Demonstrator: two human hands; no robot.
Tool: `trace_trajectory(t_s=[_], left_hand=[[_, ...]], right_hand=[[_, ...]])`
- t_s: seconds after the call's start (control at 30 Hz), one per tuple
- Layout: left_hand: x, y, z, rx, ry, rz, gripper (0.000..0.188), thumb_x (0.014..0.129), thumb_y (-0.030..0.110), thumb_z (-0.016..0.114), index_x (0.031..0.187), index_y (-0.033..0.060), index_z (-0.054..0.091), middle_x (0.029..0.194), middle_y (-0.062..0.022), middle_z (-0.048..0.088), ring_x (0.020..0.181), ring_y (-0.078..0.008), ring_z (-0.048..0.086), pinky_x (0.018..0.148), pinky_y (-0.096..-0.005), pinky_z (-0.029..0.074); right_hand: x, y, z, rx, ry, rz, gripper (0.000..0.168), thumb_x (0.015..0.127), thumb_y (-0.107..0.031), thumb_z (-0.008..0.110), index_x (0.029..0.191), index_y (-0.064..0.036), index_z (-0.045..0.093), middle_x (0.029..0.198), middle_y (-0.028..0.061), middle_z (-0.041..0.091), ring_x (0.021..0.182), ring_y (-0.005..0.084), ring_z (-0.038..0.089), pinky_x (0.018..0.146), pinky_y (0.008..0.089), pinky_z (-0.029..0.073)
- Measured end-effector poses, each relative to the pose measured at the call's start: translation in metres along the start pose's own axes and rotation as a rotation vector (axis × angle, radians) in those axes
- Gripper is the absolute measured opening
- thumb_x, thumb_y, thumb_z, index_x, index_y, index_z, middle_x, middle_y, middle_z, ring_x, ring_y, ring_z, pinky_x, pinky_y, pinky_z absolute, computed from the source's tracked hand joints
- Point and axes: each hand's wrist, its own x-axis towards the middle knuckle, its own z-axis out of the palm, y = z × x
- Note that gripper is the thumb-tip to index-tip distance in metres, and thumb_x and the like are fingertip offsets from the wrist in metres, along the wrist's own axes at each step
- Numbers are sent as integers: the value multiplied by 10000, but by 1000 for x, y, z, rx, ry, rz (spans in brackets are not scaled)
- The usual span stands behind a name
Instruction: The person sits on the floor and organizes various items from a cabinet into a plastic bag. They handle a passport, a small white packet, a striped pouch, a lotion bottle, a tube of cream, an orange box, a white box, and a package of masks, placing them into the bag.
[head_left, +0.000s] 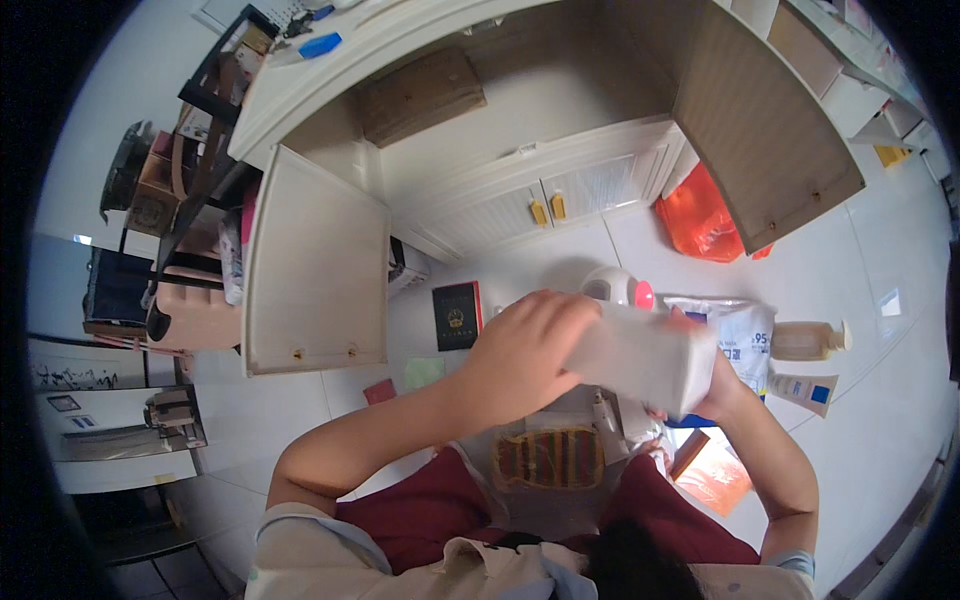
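Observation:
A white box (645, 358), blurred by motion, is held up between both hands over the floor. My left hand (529, 352) grips its left end, fingers over the top. Around the right end is my right hand (721, 390), partly hidden behind the box. Under and beyond the box lie a white and blue mask packet (739, 341) and a white container with a pink part (609, 283). Between my knees is a striped woven pouch (549, 457), with a slim white tube (609, 427) beside it. What the box contains cannot be seen.
Ahead stands a white cabinet (450, 180), upper doors wide apart, a cardboard box (424, 94) inside. A black booklet (456, 315) and green paper (424, 372) lie left. On the right are a pump bottle (802, 340), a squeeze tube (804, 391) and an orange-red plastic bag (701, 217).

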Motion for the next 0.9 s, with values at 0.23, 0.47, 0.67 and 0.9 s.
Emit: trace_trajectory(t_s=[0.23,0.47,0.67,0.9], left_hand=[[59,-32,-26,-1257,281,-662,387,812,233,668,1061,-27,525,965,-79,611,817,-126,595,716,-264,490],[183,-109,-42,-1246,577,-795,316,832,213,643,1027,-8,531,958,-104,622,812,-206,637,667,-370,525],[230,-187,-11,-1462,528,-958,372,850,172,616,1150,83,415,1053,-123,601,918,-299,628,744,-530,509],[245,-182,-1,-1347,631,-1037,278,907,261,529,1124,88,524,1074,-124,598,969,-280,606,809,-519,505]], right_hand=[[14,90,-73,-1982,773,269,724,838,-524,505,1239,65,379,1077,178,553,993,289,574,756,404,492],[11,139,-79,-1881,701,470,1001,762,-587,566,1352,112,159,1102,225,526,964,312,586,743,415,503],[12,151,-89,-1848,701,435,1080,748,-558,607,1374,109,33,1106,208,528,917,295,608,722,401,511],[14,165,-101,-1946,766,406,1109,715,-563,636,1378,104,48,1071,173,546,898,277,604,703,398,501]])
